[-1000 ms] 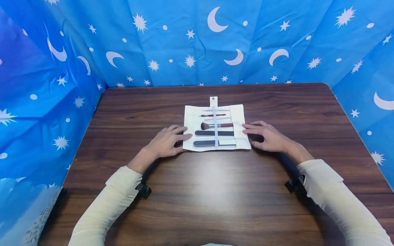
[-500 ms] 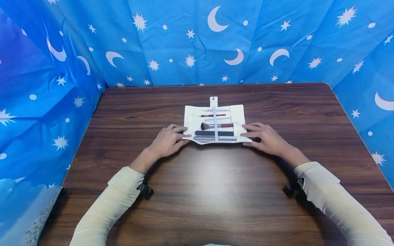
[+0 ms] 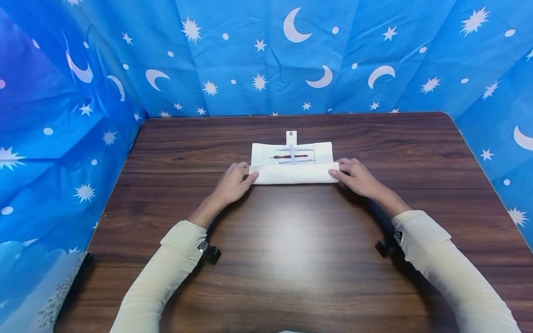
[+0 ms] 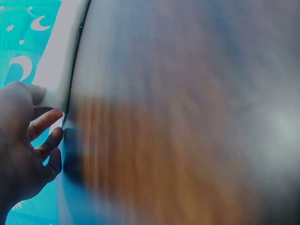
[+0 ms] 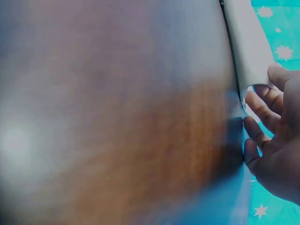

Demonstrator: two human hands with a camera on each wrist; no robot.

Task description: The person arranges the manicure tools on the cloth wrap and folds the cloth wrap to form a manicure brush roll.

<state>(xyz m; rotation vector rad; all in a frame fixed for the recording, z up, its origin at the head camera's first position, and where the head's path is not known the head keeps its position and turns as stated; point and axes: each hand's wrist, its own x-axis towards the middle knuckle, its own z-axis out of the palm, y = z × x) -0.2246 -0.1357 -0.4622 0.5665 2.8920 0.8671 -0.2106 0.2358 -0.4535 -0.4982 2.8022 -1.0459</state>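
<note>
A white roll-up tool pouch lies on the table, its near part folded over into a smooth roll. Thin silver tools and a slim red-handled tool show under a pale elastic band in the part still flat. The brush and the nail files are hidden inside the fold. At the left end, my left hand pinches the roll with the thumb on top. My right hand grips the right end the same way. Both wrist views show the roll's white end between thumb and fingers.
A closing tab with a metal snap sticks out from the pouch's far edge. The dark wood-grain table extends around it. A blue cloth with moons and stars hangs behind and at the sides.
The pouch's near edge has been lifted and folded away from me, covering the files and brush. Both hands moved from lying at the sides to gripping the folded ends.
</note>
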